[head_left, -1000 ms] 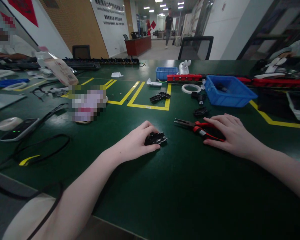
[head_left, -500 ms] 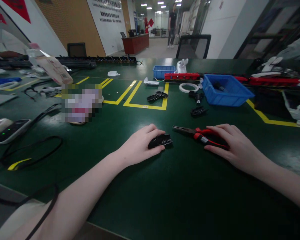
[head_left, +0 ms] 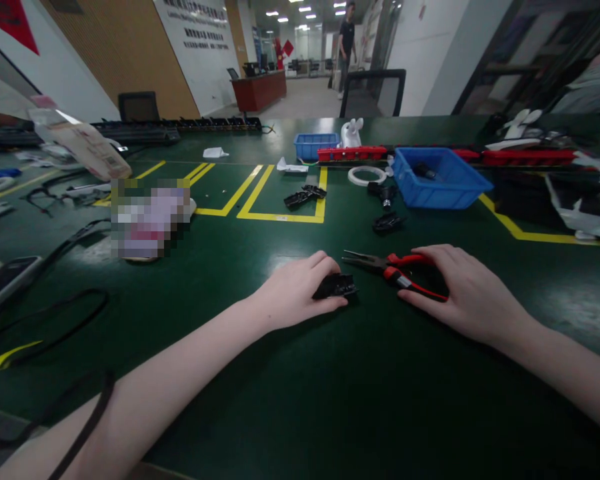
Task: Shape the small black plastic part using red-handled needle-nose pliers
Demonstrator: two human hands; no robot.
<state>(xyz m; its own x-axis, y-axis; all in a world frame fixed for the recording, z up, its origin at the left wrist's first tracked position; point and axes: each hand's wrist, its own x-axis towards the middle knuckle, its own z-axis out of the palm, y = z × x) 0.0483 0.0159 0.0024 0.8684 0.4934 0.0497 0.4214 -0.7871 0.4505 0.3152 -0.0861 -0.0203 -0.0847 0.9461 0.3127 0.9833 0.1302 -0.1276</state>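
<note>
My left hand (head_left: 305,290) is closed round a small black plastic part (head_left: 341,286), low over the green tabletop, with the part's right end showing past the fingers. To the right, my right hand (head_left: 460,290) grips red-handled needle-nose pliers (head_left: 393,270) by the handles. Their slim jaws (head_left: 363,259) are slightly parted and point left, just above and beyond the part, apart from it. Another black part (head_left: 388,222) lies farther back, and more black pieces (head_left: 305,195) lie inside a yellow-taped square.
At the back right stands a blue bin (head_left: 437,179) beside a white tape ring (head_left: 367,176). A smaller blue bin (head_left: 316,145) is behind a red strip (head_left: 353,154). Left are a phone (head_left: 153,223), a bottle (head_left: 85,143) and black cables (head_left: 87,313). A person (head_left: 347,47) stands far off.
The pliers' jaws have parted as my right hand spread the handles. My left hand has moved right with the black part, closer to the pliers. The whole view has shifted slightly.
</note>
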